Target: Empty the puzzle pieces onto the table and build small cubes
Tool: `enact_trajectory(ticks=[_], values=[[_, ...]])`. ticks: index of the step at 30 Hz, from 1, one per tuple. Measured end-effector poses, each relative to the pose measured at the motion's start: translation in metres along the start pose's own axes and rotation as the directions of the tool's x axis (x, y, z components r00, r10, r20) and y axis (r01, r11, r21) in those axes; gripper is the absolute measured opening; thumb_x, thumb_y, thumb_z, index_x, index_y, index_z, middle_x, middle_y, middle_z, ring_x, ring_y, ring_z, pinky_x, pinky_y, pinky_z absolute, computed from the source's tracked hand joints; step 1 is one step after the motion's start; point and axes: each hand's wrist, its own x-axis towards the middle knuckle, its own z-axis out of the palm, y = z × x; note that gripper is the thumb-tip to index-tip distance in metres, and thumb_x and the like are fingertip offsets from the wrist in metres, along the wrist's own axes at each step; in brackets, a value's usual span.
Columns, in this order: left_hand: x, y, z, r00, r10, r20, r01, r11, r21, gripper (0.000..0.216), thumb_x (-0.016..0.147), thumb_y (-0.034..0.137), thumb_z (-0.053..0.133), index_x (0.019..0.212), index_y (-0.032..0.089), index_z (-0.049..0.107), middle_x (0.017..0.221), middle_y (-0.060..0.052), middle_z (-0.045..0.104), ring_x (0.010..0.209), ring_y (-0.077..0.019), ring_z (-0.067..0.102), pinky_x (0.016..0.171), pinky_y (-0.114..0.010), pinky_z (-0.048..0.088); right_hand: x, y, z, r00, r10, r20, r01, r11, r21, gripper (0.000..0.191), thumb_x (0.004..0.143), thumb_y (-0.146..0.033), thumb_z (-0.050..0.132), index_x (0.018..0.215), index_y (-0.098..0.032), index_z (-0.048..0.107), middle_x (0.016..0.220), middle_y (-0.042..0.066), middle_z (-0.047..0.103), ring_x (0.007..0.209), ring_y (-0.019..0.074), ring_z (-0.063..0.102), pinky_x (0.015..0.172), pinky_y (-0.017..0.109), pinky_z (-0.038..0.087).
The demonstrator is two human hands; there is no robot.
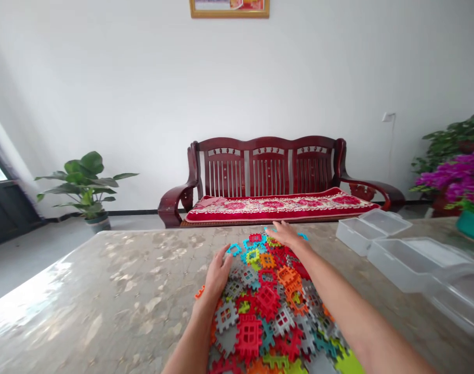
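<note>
Left hand (218, 270) and right hand (287, 235) kinda spread, gripping nothing afaict, around plastic pieces (267, 300) toward the surface (123, 291)'s far edge.

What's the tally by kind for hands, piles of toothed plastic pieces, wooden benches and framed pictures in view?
Hands: 2, left hand and right hand
Pile of toothed pieces: 1, too overlapped to count singly
Wooden bench: 1
Framed picture: 1, partly cut off
Total: 5
</note>
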Motion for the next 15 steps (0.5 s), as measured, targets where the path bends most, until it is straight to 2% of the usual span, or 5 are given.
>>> enact_trajectory(ticks=[3,6,10,15], values=[[-0.001,0.0,0.004,0.998,0.017,0.066,-0.025,0.992,0.125,0.056,0.088,0.041,0.043,0.136,0.014,0.049,0.146,-0.013,0.045,0.137,-0.0229,0.038,0.113,-0.037,0.028,0.01,-0.005,0.006,0.996,0.025,0.082,-0.022,0.999,-0.038,0.086,0.081,-0.07,0.042,0.148,-0.018,0.03,0.155,0.018,0.025,0.143,0.0373,0.015,0.111,0.053,0.018],[-0.004,0.007,0.004,0.987,-0.003,0.16,-0.038,0.967,0.251,0.059,0.091,0.046,0.036,0.142,0.018,0.041,0.151,-0.011,0.038,0.141,-0.0224,0.03,0.115,-0.04,0.024,0.011,-0.008,0.012,0.99,-0.038,0.135,0.043,0.998,-0.034,0.079,0.079,-0.069,0.048,0.143,-0.025,0.041,0.147,0.015,0.041,0.136,0.035,0.035,0.107,0.05,0.028],[-0.007,0.018,0.004,0.962,-0.023,0.273,-0.084,0.924,0.374,0.058,0.094,0.046,0.027,0.146,0.023,0.036,0.151,-0.007,0.039,0.143,-0.0208,0.026,0.117,-0.045,0.016,0.004,-0.011,0.015,0.985,-0.135,0.11,0.138,0.99,-0.028,0.064,0.072,-0.053,0.064,0.13,-0.028,0.056,0.135,0.012,0.054,0.124,0.034,0.049,0.101,0.046,0.035],[-0.007,0.021,0.006,0.953,-0.027,0.301,-0.106,0.903,0.417,0.054,0.094,0.045,0.026,0.143,0.027,0.04,0.15,-0.005,0.04,0.142,-0.0199,0.029,0.116,-0.047,0.014,-0.003,-0.01,0.013,0.971,-0.227,0.08,0.224,0.973,0.05,0.045,0.069,-0.033,0.065,0.112,-0.026,0.067,0.118,0.008,0.064,0.107,0.028,0.058,0.09,0.037,0.043]])
